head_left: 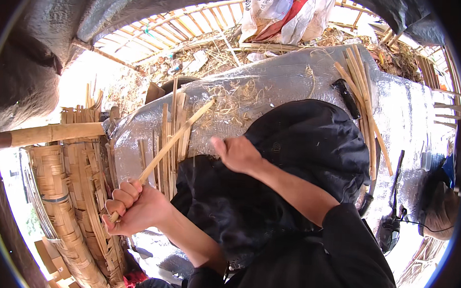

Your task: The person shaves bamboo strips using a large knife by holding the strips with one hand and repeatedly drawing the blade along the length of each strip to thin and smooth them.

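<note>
My left hand (135, 207) is wrapped round the lower end of a long pale bamboo strip (182, 131). The strip slants up and away to the right, over the silvery sheet (274, 76). My right hand (237, 154) is above the black cloth over my lap (308, 137), apart from the strip. Its thumb points to the left and its fingers look curled under; whatever they may hold is hidden. Several upright bamboo strips (164, 141) lie just beyond my left hand. Another bundle of bamboo strips (364, 93) rests on the right, beside a black handle-like object (347, 97).
Woven bamboo rolls (58, 208) stand at the left, near a thick bamboo pole (56, 134). Thin shavings (237, 98) are scattered on the sheet. A white and red sack (287, 20) is at the far side by a bamboo fence (168, 28). Dark sheeting (144, 1) hangs overhead.
</note>
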